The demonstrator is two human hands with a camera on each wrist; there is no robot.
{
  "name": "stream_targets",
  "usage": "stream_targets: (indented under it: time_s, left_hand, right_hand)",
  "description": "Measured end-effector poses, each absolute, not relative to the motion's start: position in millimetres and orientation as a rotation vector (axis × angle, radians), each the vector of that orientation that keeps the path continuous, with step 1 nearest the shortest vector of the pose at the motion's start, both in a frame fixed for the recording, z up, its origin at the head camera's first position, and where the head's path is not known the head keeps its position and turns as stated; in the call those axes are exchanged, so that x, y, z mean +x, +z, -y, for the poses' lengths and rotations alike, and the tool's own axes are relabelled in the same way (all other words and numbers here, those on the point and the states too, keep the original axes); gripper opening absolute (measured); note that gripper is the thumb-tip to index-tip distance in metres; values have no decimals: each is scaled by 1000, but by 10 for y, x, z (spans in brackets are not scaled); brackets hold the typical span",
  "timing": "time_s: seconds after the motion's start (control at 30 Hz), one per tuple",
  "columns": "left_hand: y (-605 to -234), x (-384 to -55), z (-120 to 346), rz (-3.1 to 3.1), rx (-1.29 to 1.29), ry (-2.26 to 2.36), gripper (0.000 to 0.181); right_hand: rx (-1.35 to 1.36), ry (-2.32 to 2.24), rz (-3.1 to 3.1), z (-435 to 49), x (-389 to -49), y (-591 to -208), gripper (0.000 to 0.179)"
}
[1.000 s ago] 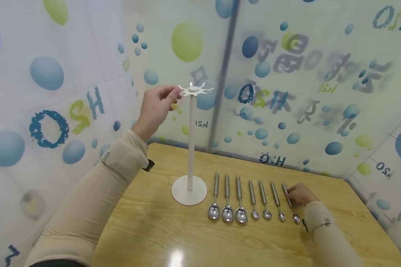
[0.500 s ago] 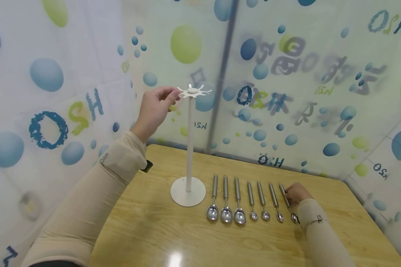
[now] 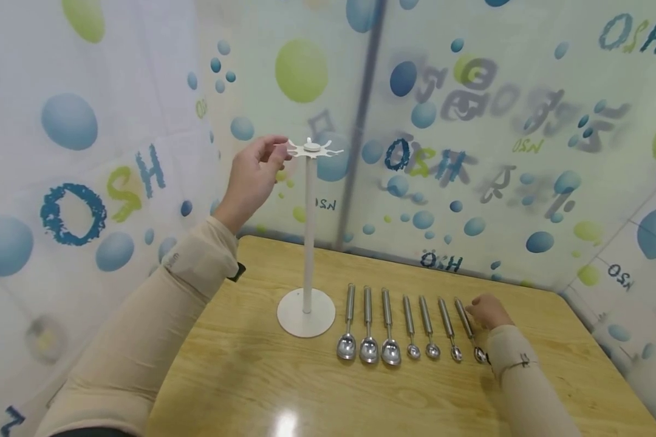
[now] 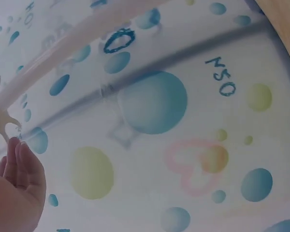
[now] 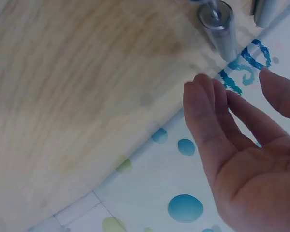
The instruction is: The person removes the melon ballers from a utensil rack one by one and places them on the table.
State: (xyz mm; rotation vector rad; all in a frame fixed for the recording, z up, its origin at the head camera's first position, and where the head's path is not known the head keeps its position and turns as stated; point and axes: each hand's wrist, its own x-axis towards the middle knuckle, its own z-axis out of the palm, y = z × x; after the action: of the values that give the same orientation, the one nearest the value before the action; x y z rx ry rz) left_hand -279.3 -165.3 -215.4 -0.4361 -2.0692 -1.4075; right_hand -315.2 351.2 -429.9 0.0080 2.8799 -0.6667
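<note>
My left hand (image 3: 253,177) is raised at the top of a white utensil stand (image 3: 308,233), thumb and fingertips pinching the tip of one prong. In the left wrist view its fingertips (image 4: 13,142) sit right at that prong's end. The stand's slotted hook disc hangs nothing. My right hand (image 3: 489,311) is beside the handle of the rightmost small metal scoop (image 3: 466,320). Seen from the right wrist, its fingers are extended with a gap between them and the thumb, and a steel handle (image 5: 224,41) lies just beyond the fingertips.
Three larger ice cream scoops (image 3: 369,349) and several small ones (image 3: 433,350) lie in a row, handles pointing away, right of the stand's round base (image 3: 305,325). They rest on a wooden table (image 3: 361,403). Patterned curtains (image 3: 443,200) rise close behind it and at both sides.
My right hand has drawn slightly away from the rightmost scoop's handle, its fingers loosening. My left hand stays at the stand's prong. The head view has shifted a little.
</note>
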Motion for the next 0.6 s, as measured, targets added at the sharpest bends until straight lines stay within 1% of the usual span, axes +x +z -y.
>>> stream_targets:
  time_s: [0.23,0.47,0.6]
  left_hand:
    - [-2497,-2829,1852,2107,-486,-1074,43]
    - [-3009,-2792,2070,2402,-586,-749,47]
    - [-3308,-2739,2085,2550,-679,-516,51]
  right_hand:
    - [69,-840,-3136,-3400,-3115,-4138,47]
    - [-130,-859,-3344,-3295,-3092,-3933,45]
    - [-205,-840,-3345,-3270,-3076,-3871,47]
